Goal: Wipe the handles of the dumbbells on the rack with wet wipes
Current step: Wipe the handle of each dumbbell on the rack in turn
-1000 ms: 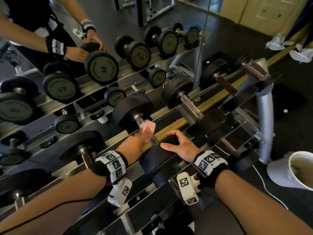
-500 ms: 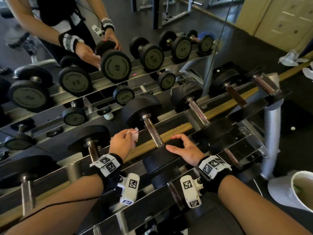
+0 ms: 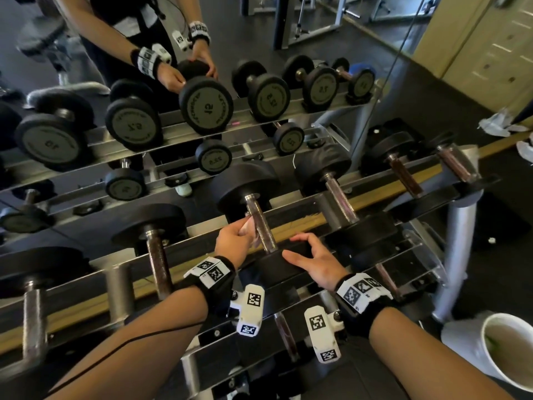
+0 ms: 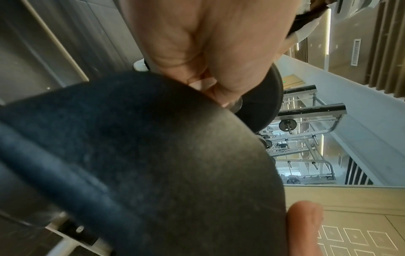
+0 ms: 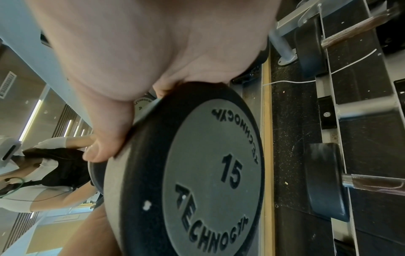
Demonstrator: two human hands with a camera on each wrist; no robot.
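The left hand (image 3: 235,239), fingers curled around a folded wet wipe (image 3: 248,226), has returned to the handle (image 3: 261,226) of the 15 dumbbell on the top rail of the rack (image 3: 302,223), after drawing clear of it half a second ago; the wipe now touches the upper part of the handle, just below the far weight. The right hand (image 3: 315,262) stays on the near weight (image 3: 277,267), thumb and fingers spread loosely over its rim, steadying it. Judgement: another wiping pass on this handle is beginning; the neighbouring handles remain.
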